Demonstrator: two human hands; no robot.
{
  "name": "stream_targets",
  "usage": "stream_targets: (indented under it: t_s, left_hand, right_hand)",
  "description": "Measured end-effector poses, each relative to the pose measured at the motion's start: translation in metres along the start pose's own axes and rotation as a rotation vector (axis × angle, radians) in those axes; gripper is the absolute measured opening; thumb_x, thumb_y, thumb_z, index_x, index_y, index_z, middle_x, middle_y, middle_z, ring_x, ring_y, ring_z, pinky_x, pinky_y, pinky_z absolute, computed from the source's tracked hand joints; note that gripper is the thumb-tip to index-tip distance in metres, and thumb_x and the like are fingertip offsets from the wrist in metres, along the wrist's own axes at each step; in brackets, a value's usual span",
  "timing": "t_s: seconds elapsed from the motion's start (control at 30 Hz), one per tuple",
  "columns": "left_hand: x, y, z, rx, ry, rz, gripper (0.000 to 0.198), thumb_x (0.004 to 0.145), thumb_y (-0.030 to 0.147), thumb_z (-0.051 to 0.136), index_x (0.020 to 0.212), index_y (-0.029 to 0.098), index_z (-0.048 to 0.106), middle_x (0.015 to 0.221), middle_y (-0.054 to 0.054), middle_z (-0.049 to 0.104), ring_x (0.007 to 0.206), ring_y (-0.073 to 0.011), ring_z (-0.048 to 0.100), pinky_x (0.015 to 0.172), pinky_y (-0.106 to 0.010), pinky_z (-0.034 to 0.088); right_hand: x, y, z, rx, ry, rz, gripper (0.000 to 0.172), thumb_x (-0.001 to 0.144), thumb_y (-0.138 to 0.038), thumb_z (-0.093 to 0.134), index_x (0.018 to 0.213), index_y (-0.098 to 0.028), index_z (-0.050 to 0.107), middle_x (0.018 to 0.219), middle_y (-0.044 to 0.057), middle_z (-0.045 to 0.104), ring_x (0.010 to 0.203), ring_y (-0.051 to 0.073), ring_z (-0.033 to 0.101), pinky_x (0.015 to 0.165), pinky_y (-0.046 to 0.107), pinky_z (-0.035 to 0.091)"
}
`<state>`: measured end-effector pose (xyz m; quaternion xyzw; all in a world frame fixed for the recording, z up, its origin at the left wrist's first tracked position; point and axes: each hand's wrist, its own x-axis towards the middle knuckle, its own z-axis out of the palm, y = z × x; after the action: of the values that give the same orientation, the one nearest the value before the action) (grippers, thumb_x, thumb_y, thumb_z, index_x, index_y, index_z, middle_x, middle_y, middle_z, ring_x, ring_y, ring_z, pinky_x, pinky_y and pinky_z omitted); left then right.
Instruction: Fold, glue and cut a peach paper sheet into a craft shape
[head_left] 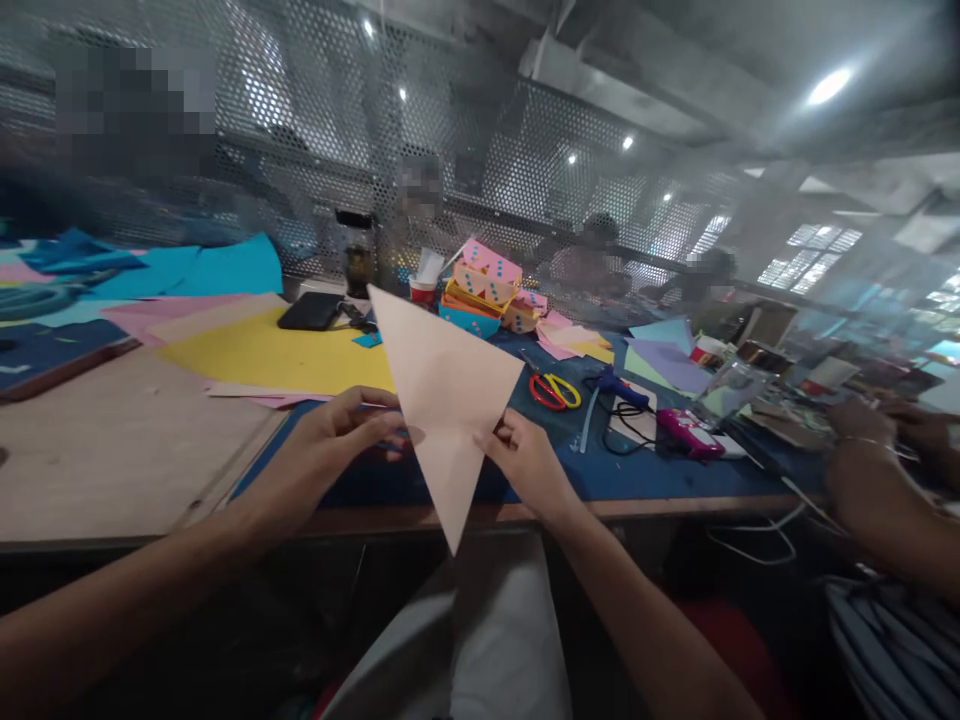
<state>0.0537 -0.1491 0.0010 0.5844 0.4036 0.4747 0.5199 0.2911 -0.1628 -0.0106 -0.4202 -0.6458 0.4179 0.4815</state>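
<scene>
A pale pink sheet of paper (450, 390), folded into a pointed kite-like shape, is held up over the table's front edge, one tip pointing down. My right hand (521, 455) pinches its right edge, thumb in front and fingers curled behind. At the left edge is my left hand (356, 435), its thumb at the front of the paper and its index fingertip hidden behind it. The left grip looks loose, and its thumb tip is slightly blurred.
Yellow paper (277, 350) and a black phone (310, 311) lie at left. Decorated paper boxes (484, 285) stand behind. Scissors (555, 391), a blue glue gun (622, 387) and a magenta device (690, 433) lie at right. A co-worker's arm (874, 470) reaches in at far right.
</scene>
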Motion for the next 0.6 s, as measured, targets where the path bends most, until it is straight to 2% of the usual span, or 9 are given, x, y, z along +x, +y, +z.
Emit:
stream_targets:
  t_s: [0.07,0.13,0.23,0.33,0.37,0.43,0.47,0.53,0.6]
  left_hand:
    - [-0.004,-0.001,-0.009,0.014,0.055,-0.01,0.027,0.085,0.043,0.071,0.099,0.021,0.065,0.095,-0.003,0.071,0.085,-0.0183,0.065,0.074,-0.028,0.054]
    - [-0.007,-0.005,-0.018,0.026,0.096,-0.011,0.024,0.084,0.043,0.072,0.087,0.02,0.065,0.087,-0.001,0.069,0.083,-0.0173,0.063,0.073,-0.026,0.053]
    - [-0.012,-0.013,-0.029,0.013,0.14,-0.02,0.025,0.085,0.043,0.072,0.079,0.02,0.063,0.08,-0.001,0.066,0.077,-0.017,0.062,0.071,-0.028,0.053]
    - [-0.019,-0.013,-0.038,0.102,0.161,-0.014,0.023,0.086,0.044,0.069,0.084,0.021,0.065,0.084,-0.002,0.069,0.079,-0.0191,0.064,0.073,-0.031,0.055]
    - [-0.022,-0.01,-0.041,0.16,0.162,0.002,0.022,0.086,0.043,0.068,0.089,0.022,0.066,0.088,-0.003,0.07,0.082,-0.0196,0.065,0.075,-0.032,0.055]
    - [-0.029,-0.004,-0.045,0.26,0.237,0.041,0.028,0.086,0.044,0.067,0.105,0.024,0.064,0.099,-0.003,0.072,0.089,-0.021,0.068,0.08,-0.034,0.056]
    - [-0.033,-0.002,-0.046,0.332,0.301,0.077,0.034,0.085,0.043,0.068,0.113,0.025,0.061,0.108,-0.004,0.071,0.096,-0.0224,0.068,0.085,-0.036,0.056]
    - [-0.042,0.001,-0.046,0.527,0.397,0.234,0.042,0.085,0.041,0.068,0.124,0.027,0.056,0.125,-0.005,0.064,0.112,-0.0262,0.064,0.098,-0.043,0.051]
    - [-0.049,-0.002,-0.041,0.741,0.387,0.462,0.037,0.087,0.034,0.065,0.123,0.03,0.058,0.133,-0.004,0.058,0.124,-0.0297,0.056,0.11,-0.049,0.042]
  right_hand:
    - [-0.003,-0.003,-0.008,-0.03,-0.116,0.023,0.026,0.09,-0.04,0.064,0.1,-0.016,0.065,0.098,0.005,0.071,0.091,0.019,0.067,0.082,0.029,0.051]
    - [-0.005,-0.005,-0.014,-0.091,-0.199,0.049,0.028,0.091,-0.042,0.063,0.096,-0.016,0.066,0.095,0.004,0.071,0.09,0.018,0.065,0.081,0.028,0.05]
    - [-0.006,-0.003,-0.02,-0.18,-0.213,0.061,0.03,0.092,-0.044,0.061,0.093,-0.015,0.066,0.09,0.003,0.069,0.086,0.017,0.063,0.076,0.027,0.048]
    - [-0.002,0.0,-0.025,-0.222,-0.182,0.059,0.03,0.093,-0.044,0.059,0.094,-0.015,0.065,0.089,0.003,0.067,0.083,0.016,0.062,0.073,0.026,0.047]
    - [-0.001,0.0,-0.027,-0.232,-0.173,0.059,0.03,0.093,-0.044,0.059,0.095,-0.015,0.064,0.088,0.003,0.067,0.082,0.016,0.061,0.072,0.026,0.046]
    - [0.003,0.0,-0.033,-0.257,-0.173,0.059,0.03,0.093,-0.045,0.059,0.097,-0.015,0.063,0.087,0.002,0.066,0.079,0.015,0.06,0.069,0.025,0.045]
    - [0.005,0.0,-0.036,-0.274,-0.187,0.06,0.031,0.093,-0.045,0.059,0.098,-0.015,0.063,0.086,0.002,0.066,0.078,0.015,0.06,0.068,0.025,0.045]
    - [0.009,-0.001,-0.042,-0.311,-0.245,0.062,0.032,0.093,-0.044,0.058,0.1,-0.014,0.064,0.088,0.003,0.067,0.079,0.015,0.06,0.068,0.025,0.044]
    - [0.014,-0.001,-0.048,-0.359,-0.317,0.062,0.031,0.093,-0.043,0.057,0.099,-0.014,0.067,0.09,0.003,0.067,0.08,0.015,0.06,0.069,0.025,0.044]
